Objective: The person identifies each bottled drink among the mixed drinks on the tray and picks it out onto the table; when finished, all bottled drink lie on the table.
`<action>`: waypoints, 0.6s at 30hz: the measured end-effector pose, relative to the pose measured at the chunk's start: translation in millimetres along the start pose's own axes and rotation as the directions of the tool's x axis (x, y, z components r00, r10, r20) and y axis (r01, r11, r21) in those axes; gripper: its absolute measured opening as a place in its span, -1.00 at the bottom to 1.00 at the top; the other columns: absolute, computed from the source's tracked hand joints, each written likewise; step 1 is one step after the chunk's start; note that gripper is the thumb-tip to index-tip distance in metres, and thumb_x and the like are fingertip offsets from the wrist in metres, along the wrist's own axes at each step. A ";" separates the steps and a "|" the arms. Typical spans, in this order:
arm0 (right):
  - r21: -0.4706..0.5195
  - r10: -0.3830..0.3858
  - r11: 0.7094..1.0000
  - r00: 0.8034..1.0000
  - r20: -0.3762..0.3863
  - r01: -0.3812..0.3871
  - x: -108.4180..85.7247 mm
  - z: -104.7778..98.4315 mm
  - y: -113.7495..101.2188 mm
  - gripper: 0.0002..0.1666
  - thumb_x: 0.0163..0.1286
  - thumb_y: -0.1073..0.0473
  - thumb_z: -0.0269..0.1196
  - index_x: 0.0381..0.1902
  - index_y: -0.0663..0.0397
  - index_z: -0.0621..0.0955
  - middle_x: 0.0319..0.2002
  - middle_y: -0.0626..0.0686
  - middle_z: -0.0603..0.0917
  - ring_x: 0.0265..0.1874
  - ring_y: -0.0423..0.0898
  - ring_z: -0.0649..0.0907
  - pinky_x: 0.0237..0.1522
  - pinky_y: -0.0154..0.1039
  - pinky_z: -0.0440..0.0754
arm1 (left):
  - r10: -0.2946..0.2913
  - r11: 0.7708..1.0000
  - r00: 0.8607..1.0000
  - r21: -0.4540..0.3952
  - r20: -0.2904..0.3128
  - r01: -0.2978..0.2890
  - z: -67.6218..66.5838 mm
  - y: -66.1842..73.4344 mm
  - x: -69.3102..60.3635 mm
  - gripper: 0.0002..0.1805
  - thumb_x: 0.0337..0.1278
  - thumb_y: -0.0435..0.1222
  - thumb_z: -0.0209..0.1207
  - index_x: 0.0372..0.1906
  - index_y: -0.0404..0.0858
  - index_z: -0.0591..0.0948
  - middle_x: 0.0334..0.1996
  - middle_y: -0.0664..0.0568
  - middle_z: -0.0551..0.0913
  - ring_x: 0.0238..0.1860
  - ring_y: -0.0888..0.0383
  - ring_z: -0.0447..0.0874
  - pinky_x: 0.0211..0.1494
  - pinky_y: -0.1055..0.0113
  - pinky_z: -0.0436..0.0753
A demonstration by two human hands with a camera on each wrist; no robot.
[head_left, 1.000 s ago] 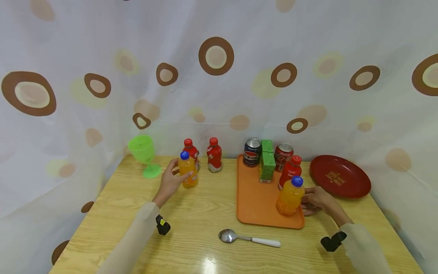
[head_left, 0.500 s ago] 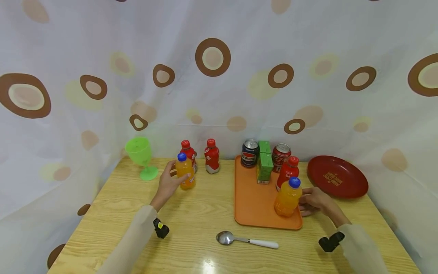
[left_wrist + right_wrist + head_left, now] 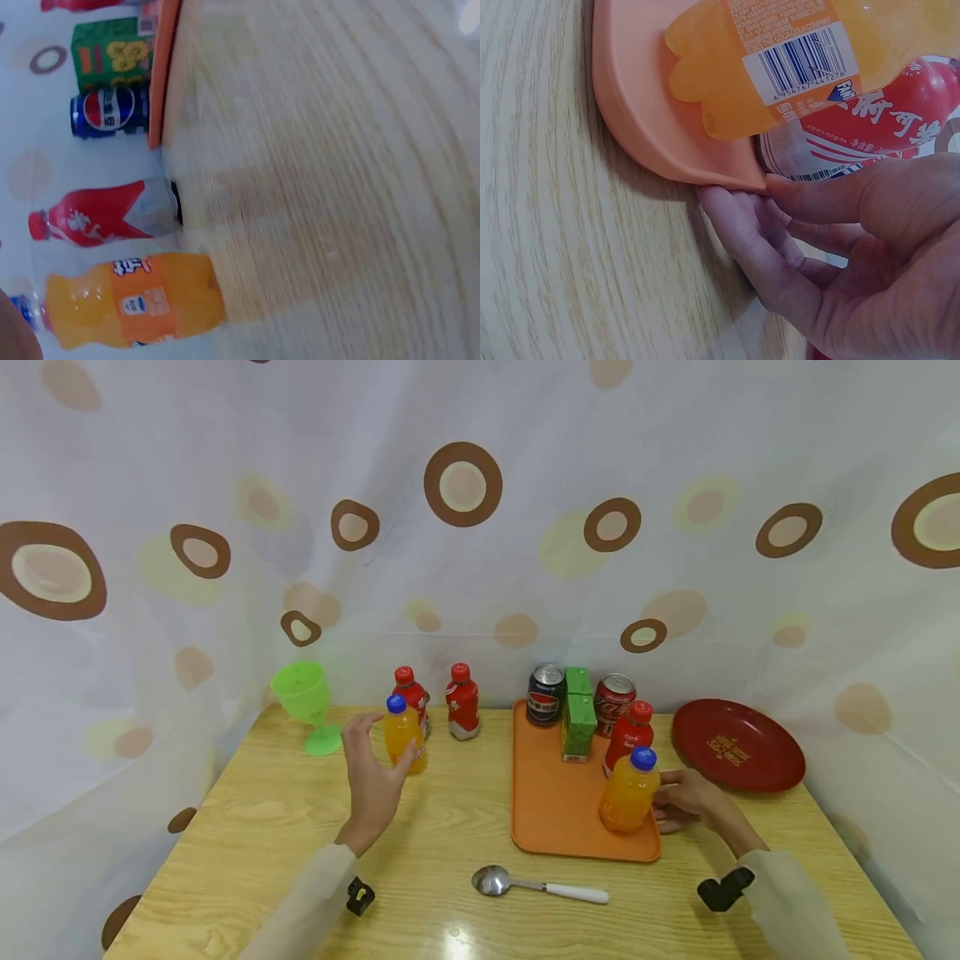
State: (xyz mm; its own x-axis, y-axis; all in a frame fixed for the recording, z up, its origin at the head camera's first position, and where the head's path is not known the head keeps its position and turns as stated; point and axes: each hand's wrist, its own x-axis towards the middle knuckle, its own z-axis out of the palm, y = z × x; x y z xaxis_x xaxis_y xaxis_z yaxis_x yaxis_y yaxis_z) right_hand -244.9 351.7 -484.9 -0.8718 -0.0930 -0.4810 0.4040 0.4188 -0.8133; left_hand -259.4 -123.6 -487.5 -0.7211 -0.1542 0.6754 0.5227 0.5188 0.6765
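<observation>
My left hand [image 3: 372, 789] stands with thumb and fingers spread beside an orange soda bottle [image 3: 405, 739] with a blue cap, which is upright on the table. In the left wrist view that soda bottle [image 3: 135, 300] shows its label, and part of a finger [image 3: 16, 337] appears at the lower left. The right hand [image 3: 686, 800] pinches the rim of an orange tray [image 3: 551, 827], thumb above and fingers beneath, as the right wrist view shows at the tray's edge [image 3: 652, 161]. Another orange soda bottle [image 3: 628, 795] stands on the tray near this hand.
Also on the tray are a red bottle [image 3: 628, 739], a dark blue can [image 3: 545, 697], green cartons [image 3: 579, 727] and a red can [image 3: 613, 697]. Two red bottles [image 3: 462, 703], a green goblet [image 3: 303, 693], a spoon [image 3: 536, 885] and a red plate [image 3: 738, 747] surround it.
My left hand has let go of the orange soda bottle and drawn back toward me, its fingers spreading. The right hand keeps its place at the tray rim. The head view has shifted slightly.
</observation>
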 end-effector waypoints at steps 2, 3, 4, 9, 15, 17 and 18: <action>-0.011 -0.002 1.000 1.000 0.001 0.002 0.5 0.5 -0.8 -0.35 0.57 0.37 0.07 0.47 0.64 0.20 -0.41 0.04 0.74 -0.43 -0.12 0.77 -0.26 -0.06 0.84 | 0.079 0.997 0.997 -0.019 -0.013 -0.079 3.4 4.5 -3.3 -0.40 0.18 -0.47 0.42 0.26 -0.40 0.42 0.24 -0.29 0.36 0.30 -0.18 0.36 0.41 -0.13 0.44; -0.009 0.002 1.000 1.000 0.000 -0.002 0.8 1.1 -1.2 -0.35 0.57 0.37 0.07 0.47 0.64 0.19 -0.40 0.04 0.74 -0.43 -0.12 0.77 -0.26 -0.06 0.84 | 0.100 0.994 0.995 -0.038 -0.014 -0.101 5.5 6.2 -4.5 -0.43 0.18 -0.49 0.41 0.24 -0.41 0.44 0.23 -0.28 0.38 0.29 -0.17 0.38 0.39 -0.11 0.47; -0.005 0.007 1.000 1.000 -0.003 -0.007 0.8 1.0 -0.9 -0.34 0.57 0.37 0.07 0.48 0.64 0.18 -0.40 0.04 0.74 -0.43 -0.12 0.77 -0.26 -0.06 0.84 | 0.113 0.992 0.993 -0.053 -0.012 -0.114 8.9 7.7 -5.0 -0.46 0.19 -0.50 0.40 0.23 -0.41 0.45 0.21 -0.28 0.40 0.29 -0.15 0.40 0.38 -0.09 0.48; -0.017 0.014 1.000 1.000 -0.013 -0.015 -0.1 0.9 -0.4 -0.33 0.58 0.38 0.07 0.50 0.63 0.16 -0.39 0.03 0.73 -0.43 -0.13 0.77 -0.26 -0.08 0.84 | 0.127 0.981 0.992 -0.153 0.020 -0.123 28.3 14.7 -3.7 -0.54 0.26 -0.51 0.34 0.20 -0.36 0.47 0.21 -0.27 0.43 0.30 -0.12 0.43 0.42 -0.05 0.51; -0.042 0.000 0.999 1.000 -0.028 -0.001 -2.5 2.9 -2.5 -0.34 0.58 0.38 0.07 0.49 0.64 0.17 -0.38 0.04 0.73 -0.43 -0.13 0.76 -0.27 -0.09 0.83 | 0.185 0.966 0.978 -0.200 0.092 -0.163 55.7 26.2 2.0 -0.54 0.24 -0.54 0.32 0.19 -0.37 0.47 0.18 -0.24 0.46 0.21 -0.12 0.47 0.25 0.14 0.59; -0.037 0.003 0.999 0.999 -0.035 -0.005 -3.0 3.9 -3.3 -0.35 0.58 0.38 0.07 0.48 0.64 0.18 -0.38 0.04 0.73 -0.42 -0.14 0.76 -0.26 -0.09 0.83 | 0.177 0.964 0.978 -0.221 0.111 -0.150 64.4 31.5 3.1 -0.55 0.24 -0.53 0.33 0.19 -0.37 0.48 0.16 -0.22 0.48 0.16 -0.11 0.48 0.18 0.16 0.61; -0.037 0.004 0.999 0.999 -0.037 -0.006 -3.2 4.5 -3.5 -0.36 0.58 0.38 0.07 0.47 0.65 0.18 -0.37 0.04 0.73 -0.42 -0.14 0.76 -0.25 -0.08 0.83 | 0.165 0.963 0.978 -0.234 0.125 -0.133 68.1 34.5 3.0 -0.55 0.25 -0.51 0.33 0.19 -0.35 0.48 0.16 -0.21 0.48 0.15 -0.10 0.49 0.17 0.18 0.61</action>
State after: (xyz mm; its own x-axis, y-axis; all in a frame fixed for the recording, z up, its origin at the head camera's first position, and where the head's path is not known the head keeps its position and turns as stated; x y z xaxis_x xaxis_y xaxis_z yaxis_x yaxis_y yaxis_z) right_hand -242.3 346.5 -482.0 -0.8796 -0.0582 -0.4722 0.3985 0.4522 -0.7980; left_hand -274.4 -49.0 -482.1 -0.6760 0.0400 0.7358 0.7056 0.3230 0.6307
